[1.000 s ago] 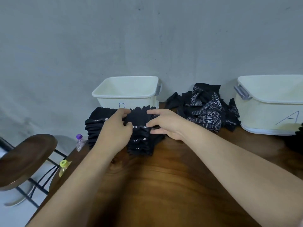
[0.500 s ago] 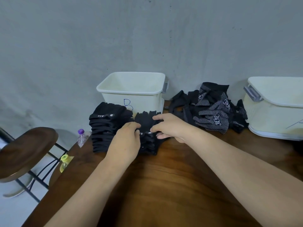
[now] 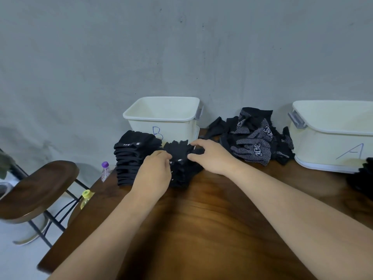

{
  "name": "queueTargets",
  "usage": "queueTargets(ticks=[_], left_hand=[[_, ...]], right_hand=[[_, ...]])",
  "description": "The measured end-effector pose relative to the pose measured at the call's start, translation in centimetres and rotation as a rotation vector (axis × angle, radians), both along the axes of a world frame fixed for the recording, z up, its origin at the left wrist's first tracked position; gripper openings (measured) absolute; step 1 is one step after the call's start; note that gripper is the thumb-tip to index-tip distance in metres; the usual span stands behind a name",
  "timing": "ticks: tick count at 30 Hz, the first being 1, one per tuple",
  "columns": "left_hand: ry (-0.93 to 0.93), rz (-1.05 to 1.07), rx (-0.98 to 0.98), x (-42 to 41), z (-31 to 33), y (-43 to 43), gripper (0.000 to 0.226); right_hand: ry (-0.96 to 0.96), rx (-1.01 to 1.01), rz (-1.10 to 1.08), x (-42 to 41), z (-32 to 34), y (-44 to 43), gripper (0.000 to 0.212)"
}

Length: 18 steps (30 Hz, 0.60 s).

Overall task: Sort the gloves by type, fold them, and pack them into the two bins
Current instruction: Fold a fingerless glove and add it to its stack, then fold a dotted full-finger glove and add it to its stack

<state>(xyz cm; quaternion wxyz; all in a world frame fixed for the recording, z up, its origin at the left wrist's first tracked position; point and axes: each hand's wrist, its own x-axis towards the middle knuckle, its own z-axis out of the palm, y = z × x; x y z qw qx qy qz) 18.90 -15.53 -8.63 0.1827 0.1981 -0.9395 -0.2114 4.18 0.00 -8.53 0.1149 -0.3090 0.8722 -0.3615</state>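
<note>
Both hands are close together on a short pile of plain black gloves [image 3: 180, 151] near the back of the table [image 3: 212, 219]. Left hand [image 3: 155, 172] has its fingers curled over the near edge of the top glove [image 3: 177, 148]; right hand [image 3: 214, 156] pinches the same glove between thumb and fingers at its right side.

This looks like the folding and stacking step. To do it well, the fold should be pressed flat and its edges squared with the pile below, since the knit fabric is soft and likely to spring open or slide. A taller stack [image 3: 133, 156] of folded plain gloves stands just to the left, touching the pile. A loose heap of dotted gloves [image 3: 252, 142] lies to the right, apart from the plain ones, and looks unfolded.

Two cream bins stand at the back against the wall. Bin B [image 3: 141, 128] is right behind the two piles; the inner walls that show are bare, and its floor is hidden. Bin A [image 3: 323, 142] stands far right, beyond the dotted heap; only its rim and front wall show, so its contents cannot be told.
</note>
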Motion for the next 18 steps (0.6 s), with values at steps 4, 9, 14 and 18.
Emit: queueTargets(ticks=[4,9,14,18], left_hand=[[0.054,-0.061,-0.050,-0.5,0.6,2.4,0.033],[0.120,-0.178,-0.088,-1.8,0.8,7.4,0.032],[0.022,-0.260,-0.051,-4.2,-1.3,11.6,0.035],[-0.063,-0.258,-0.004,-6.2,-3.4,13.7,0.036]], right_hand=[[0.130,0.030,-0.035,0.1,0.1,4.9,0.050],[0.133,0.011,-0.126,0.0,-1.7,12.2,0.044],[0.152,0.032,-0.191,-1.0,-5.0,18.6,0.037],[0.227,0.012,-0.170,-1.6,-7.1,20.9,0.032]])
